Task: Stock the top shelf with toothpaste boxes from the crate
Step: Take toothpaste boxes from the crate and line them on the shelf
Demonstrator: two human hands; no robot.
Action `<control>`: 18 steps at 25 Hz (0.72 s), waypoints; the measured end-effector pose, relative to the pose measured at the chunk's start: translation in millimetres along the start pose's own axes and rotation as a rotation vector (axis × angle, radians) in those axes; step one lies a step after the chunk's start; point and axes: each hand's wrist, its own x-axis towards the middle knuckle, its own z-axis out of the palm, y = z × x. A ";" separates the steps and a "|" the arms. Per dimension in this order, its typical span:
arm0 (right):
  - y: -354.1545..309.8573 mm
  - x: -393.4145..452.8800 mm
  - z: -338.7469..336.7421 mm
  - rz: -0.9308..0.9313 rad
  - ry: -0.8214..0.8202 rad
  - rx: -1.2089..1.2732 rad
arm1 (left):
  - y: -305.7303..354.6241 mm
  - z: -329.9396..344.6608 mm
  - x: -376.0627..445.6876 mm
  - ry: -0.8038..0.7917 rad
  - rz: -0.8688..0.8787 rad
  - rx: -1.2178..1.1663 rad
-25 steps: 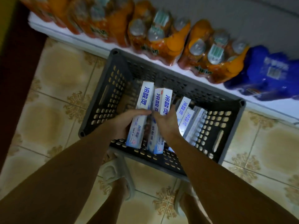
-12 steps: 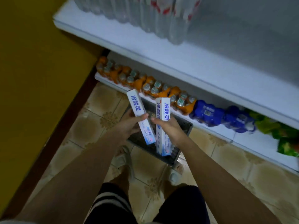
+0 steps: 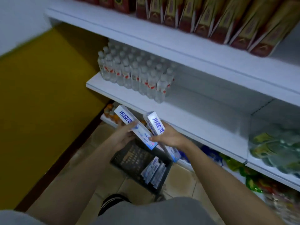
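Holding two toothpaste boxes above the crate [image 3: 138,161], I have one in each hand. My left hand [image 3: 122,138] is closed around the left toothpaste box [image 3: 134,127], which slants up and away from the crate, its printed end highest. My right hand [image 3: 168,136] is clamped on the right toothpaste box [image 3: 160,133], just beside the first; the two nearly touch at their lower halves, directly over the crate's far edge. So each grip is full, and neither has a finger spare.

As for progress, I judge this load to be mid-carry. The crate sits on the floor tiles below my hands and is far from empty: a cluster of remaining boxes [image 3: 154,171] lies against its right wall, while its left part looks bare. More trips are needed.

Above the crate rise the shelves. The nearest white shelf [image 3: 178,114] carries clear bottles [image 3: 136,73] at its left end, with open board to their right. Higher, another shelf [image 3: 162,38] carries a row of red and gold cartons [image 3: 211,18]. Whether that is the top shelf I cannot tell, since the view cuts off there, and I see no toothpaste on any shelf. Both boxes are well below it, so the placing is not yet done.
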 end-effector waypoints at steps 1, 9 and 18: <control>-11.5 -3.0 -9.3 -0.017 0.025 -0.037 | 17.3 2.4 -1.7 -0.037 0.020 -0.006; -112.8 -24.8 -65.6 -0.158 0.064 -0.361 | 202.5 -8.9 -27.1 -0.276 0.066 0.795; -168.0 -43.3 -63.6 -0.212 0.104 -0.533 | 221.2 49.7 -45.4 -0.484 0.034 1.944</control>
